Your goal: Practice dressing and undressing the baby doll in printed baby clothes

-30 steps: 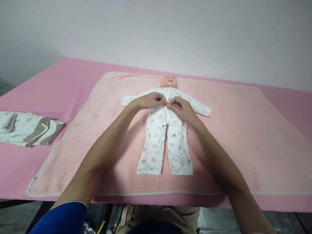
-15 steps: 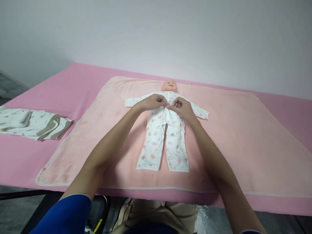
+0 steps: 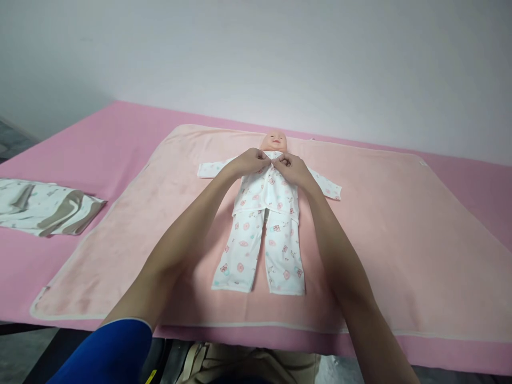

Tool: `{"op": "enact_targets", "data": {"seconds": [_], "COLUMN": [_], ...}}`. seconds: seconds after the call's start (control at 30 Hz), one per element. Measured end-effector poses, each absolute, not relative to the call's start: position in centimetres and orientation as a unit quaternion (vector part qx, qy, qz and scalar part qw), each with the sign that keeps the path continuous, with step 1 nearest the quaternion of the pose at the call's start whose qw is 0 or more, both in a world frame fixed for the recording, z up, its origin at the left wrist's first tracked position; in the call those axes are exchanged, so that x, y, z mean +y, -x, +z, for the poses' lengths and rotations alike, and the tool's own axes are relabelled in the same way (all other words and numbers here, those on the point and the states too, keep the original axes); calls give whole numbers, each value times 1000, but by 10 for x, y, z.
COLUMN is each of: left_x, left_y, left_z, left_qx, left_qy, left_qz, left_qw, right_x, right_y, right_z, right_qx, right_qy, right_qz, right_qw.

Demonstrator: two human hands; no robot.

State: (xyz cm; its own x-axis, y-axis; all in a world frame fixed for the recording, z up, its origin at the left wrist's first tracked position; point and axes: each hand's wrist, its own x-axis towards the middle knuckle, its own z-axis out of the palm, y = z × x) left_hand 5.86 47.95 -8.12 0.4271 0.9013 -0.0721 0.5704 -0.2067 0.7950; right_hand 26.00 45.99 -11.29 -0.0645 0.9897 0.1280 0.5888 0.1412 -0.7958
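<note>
A baby doll [image 3: 274,141] lies face up on a peach blanket [image 3: 400,224], dressed in a white printed shirt [image 3: 267,193] and matching trousers [image 3: 260,250]. My left hand [image 3: 248,161] and my right hand [image 3: 291,167] meet at the top of the shirt front, just below the doll's chin. Both hands are closed in a pinch on the shirt's front edges near the collar. The doll's sleeves spread out to either side, and its hands are hidden inside them.
The blanket lies on a pink-covered table [image 3: 100,138] against a pale wall. A folded white and brown printed cloth [image 3: 44,208] rests at the table's left edge. The table's front edge runs just before my body.
My two hands have moved up the shirt front from the chest to the collar, staying pinched together. The view has shifted slightly.
</note>
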Motion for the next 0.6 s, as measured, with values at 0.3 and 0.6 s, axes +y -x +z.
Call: {"op": "enact_targets", "data": {"seconds": [0.3,0.6], "left_x": [486,484], "left_y": [-51,-56], "left_z": [-87,-86], "left_qx": [482,471], "left_qy": [-723,-731], "left_qz": [225,247], "left_qw": [441,428], "right_x": [455,437], "right_y": [-254,-242], "right_z": [-117,-125], "right_qx": [-665,-702], "right_qy": [592,575], "right_qz": [248,131], "right_qw": [381,400]}}
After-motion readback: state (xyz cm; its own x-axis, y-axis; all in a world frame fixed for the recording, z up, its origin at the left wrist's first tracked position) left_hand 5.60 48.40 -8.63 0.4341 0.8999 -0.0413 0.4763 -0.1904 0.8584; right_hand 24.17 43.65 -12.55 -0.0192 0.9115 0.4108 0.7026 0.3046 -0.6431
